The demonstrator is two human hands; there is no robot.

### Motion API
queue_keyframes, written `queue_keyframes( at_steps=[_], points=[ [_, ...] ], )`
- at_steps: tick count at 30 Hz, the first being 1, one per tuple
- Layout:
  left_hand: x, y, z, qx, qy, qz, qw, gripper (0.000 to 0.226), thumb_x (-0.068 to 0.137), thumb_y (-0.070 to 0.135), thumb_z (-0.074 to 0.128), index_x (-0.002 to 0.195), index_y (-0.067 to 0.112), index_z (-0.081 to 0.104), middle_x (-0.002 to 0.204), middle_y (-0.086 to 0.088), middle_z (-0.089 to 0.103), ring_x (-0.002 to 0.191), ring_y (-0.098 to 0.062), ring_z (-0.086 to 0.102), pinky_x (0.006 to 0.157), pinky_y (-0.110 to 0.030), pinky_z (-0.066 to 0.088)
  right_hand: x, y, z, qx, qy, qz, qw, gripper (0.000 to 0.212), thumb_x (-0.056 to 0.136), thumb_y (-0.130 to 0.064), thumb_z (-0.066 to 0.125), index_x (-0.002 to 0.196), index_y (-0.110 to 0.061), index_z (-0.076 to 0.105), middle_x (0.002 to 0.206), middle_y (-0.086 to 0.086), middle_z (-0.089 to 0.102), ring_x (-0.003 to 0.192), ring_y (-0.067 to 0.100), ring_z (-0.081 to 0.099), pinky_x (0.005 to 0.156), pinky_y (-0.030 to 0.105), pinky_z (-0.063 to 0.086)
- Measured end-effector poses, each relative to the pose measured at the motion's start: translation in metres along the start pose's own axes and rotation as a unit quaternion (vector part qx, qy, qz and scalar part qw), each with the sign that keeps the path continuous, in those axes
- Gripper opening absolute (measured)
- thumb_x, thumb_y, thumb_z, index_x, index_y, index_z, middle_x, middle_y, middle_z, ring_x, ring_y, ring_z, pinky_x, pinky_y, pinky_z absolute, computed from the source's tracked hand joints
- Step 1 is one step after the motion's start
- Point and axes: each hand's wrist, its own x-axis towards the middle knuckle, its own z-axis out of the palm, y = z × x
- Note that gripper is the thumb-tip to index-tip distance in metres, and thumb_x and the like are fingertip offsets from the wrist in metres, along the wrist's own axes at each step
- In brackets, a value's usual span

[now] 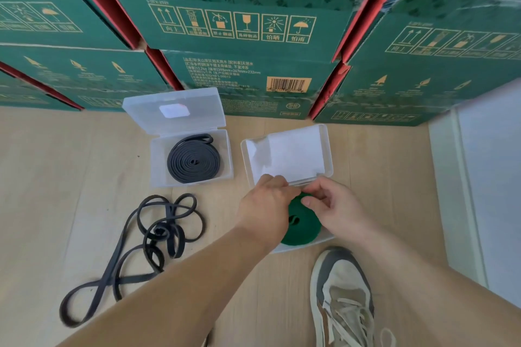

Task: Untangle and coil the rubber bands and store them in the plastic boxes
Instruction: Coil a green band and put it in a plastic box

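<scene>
Your left hand [266,203] and your right hand [334,205] are both down at the near plastic box [304,245] on the wooden floor [70,177]. A green rubber band [300,227], rolled into a round coil, lies inside that box, and your hands cover the top part of it. Your right thumb and first finger are pressed together just above the green coil, but you cannot tell if they pinch the band or the edge of the lid [287,155]. Your left fingers are bent and rest at the front edge of that lid, touching the top of the coil; you cannot tell if they grip anything. The lid stands open behind your hands, and it looks white inside. To the left sits a second plastic box [158,175], also open, with a black rubber band [194,162] coiled flat inside it. In front of that box, a tangled black rubber band [152,236] lies loose on the floor in many loops, well apart from your hands. Your shoe [342,296] is just in front of the near box. Green cardboard cartons [239,45] are stacked behind both boxes.
</scene>
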Motion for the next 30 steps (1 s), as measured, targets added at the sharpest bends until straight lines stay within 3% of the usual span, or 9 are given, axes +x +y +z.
queue_keyframes(
  at_steps=[4,6,9,12,15,18,20,25,30],
  points=[
    [-0.013,-0.003,0.007,-0.013,0.038,0.0,0.999,0.035,0.072,-0.004,0.075,0.097,0.02,0.072,0.087,0.004,0.064,0.08,-0.02,0.061,0.053,-0.03,0.053,0.008,0.009,0.004,-0.083,0.029,0.022,0.996,0.012,0.098,-0.018,0.066,0.087,-0.023,0.067,0.084,-0.006,0.073,0.082,0.014,0.068,0.075,0.029,0.054],
    [-0.016,-0.006,0.005,-0.033,0.024,0.003,0.999,0.023,0.087,0.005,0.063,0.105,0.016,0.071,0.096,0.0,0.066,0.083,-0.024,0.064,0.063,-0.037,0.057,0.01,0.011,0.005,-0.132,0.045,0.021,0.99,0.013,0.098,-0.019,0.064,0.086,-0.021,0.067,0.084,-0.004,0.07,0.079,0.013,0.064,0.069,0.027,0.049],
    [-0.022,-0.011,0.004,-0.054,-0.018,0.048,0.997,0.036,0.09,0.012,0.043,0.113,0.015,0.07,0.104,-0.002,0.071,0.09,-0.027,0.067,0.072,-0.042,0.058,0.011,0.017,0.011,-0.173,0.073,0.016,0.982,0.022,0.099,-0.019,0.063,0.077,-0.017,0.066,0.079,0.001,0.065,0.071,0.016,0.058,0.062,0.029,0.045],
    [-0.035,-0.011,0.009,-0.031,-0.067,0.089,0.993,0.037,0.09,0.006,0.045,0.115,0.014,0.071,0.121,-0.005,0.07,0.106,-0.027,0.067,0.081,-0.042,0.06,0.013,0.017,0.013,-0.213,0.102,0.018,0.972,0.037,0.098,-0.02,0.063,0.062,-0.013,0.059,0.063,0.006,0.059,0.057,0.021,0.048,0.053,0.031,0.037],
    [-0.042,-0.015,0.012,-0.02,-0.121,0.067,0.99,0.034,0.097,0.009,0.051,0.129,0.012,0.062,0.149,-0.005,0.051,0.117,-0.027,0.06,0.092,-0.043,0.056,0.008,0.008,0.011,-0.306,0.116,0.007,0.945,0.045,0.097,-0.026,0.064,0.056,-0.019,0.047,0.059,0.004,0.052,0.056,0.025,0.049,0.053,0.033,0.042],
    [-0.038,-0.016,0.009,-0.032,-0.131,0.053,0.989,0.038,0.101,0.013,0.048,0.138,0.014,0.055,0.157,-0.003,0.043,0.126,-0.029,0.056,0.099,-0.042,0.053,-0.002,-0.009,0.005,-0.398,0.09,-0.008,0.913,0.029,0.095,-0.034,0.065,0.071,-0.02,0.056,0.074,0.003,0.058,0.071,0.028,0.059,0.061,0.034,0.05],
    [-0.036,-0.017,0.009,-0.039,-0.115,0.052,0.991,0.034,0.102,0.015,0.046,0.133,0.013,0.059,0.148,-0.004,0.052,0.122,-0.028,0.059,0.098,-0.043,0.053,-0.01,-0.018,-0.001,-0.413,0.03,-0.007,0.91,0.019,0.089,-0.04,0.073,0.099,-0.024,0.068,0.099,-0.002,0.063,0.09,0.023,0.063,0.071,0.033,0.052],
    [-0.037,-0.025,0.012,-0.007,-0.086,0.078,0.993,0.02,0.098,0.013,0.044,0.107,0.014,0.062,0.106,0.003,0.059,0.087,-0.023,0.06,0.072,-0.042,0.057,-0.018,-0.012,-0.001,-0.428,-0.061,-0.002,0.901,0.077,0.08,-0.038,0.083,0.147,-0.029,0.046,0.139,-0.003,0.053,0.122,0.022,0.055,0.093,0.043,0.054],
    [-0.033,-0.014,0.008,0.044,-0.153,0.054,0.986,0.027,0.097,0.014,0.048,0.123,0.019,0.055,0.126,0.005,0.053,0.106,-0.022,0.058,0.078,-0.041,0.057,-0.017,0.002,0.003,-0.435,-0.062,-0.013,0.898,0.098,0.08,-0.034,0.083,0.159,-0.036,0.025,0.142,-0.005,0.045,0.126,0.02,0.052,0.091,0.04,0.054]
  ],
)
